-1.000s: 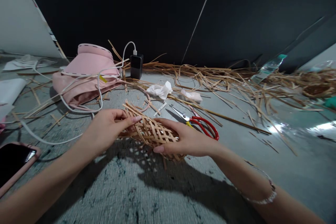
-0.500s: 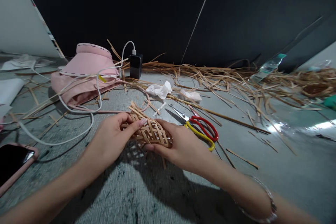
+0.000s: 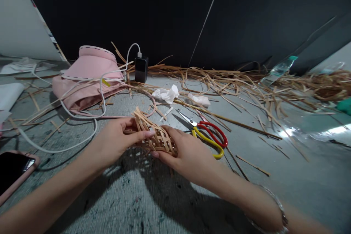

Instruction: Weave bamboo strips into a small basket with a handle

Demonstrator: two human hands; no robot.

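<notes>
A small openwork piece woven from flat tan strips is held between both hands, a little above the grey surface. My left hand pinches its left end, thumb on top and the fingers behind it. Around its right end, my right hand is closed with the thumb below and the fingers over the far side. Short strip ends stick up beside the left fingertips. Just beyond my right hand lie scissors with one red and one yellow handle, blades apart. Parts of the weave are hidden by the fingers.
A pink sun visor and a black power bank with a white cable stand at the back left. A phone lies at the left edge. Loose strips, crumpled tissue and a plastic bottle lie along the dark wall.
The woven piece has tilted slightly in my hands, and its weave shows at a flatter angle. My right hand has shifted slightly left; both hands keep their hold.
</notes>
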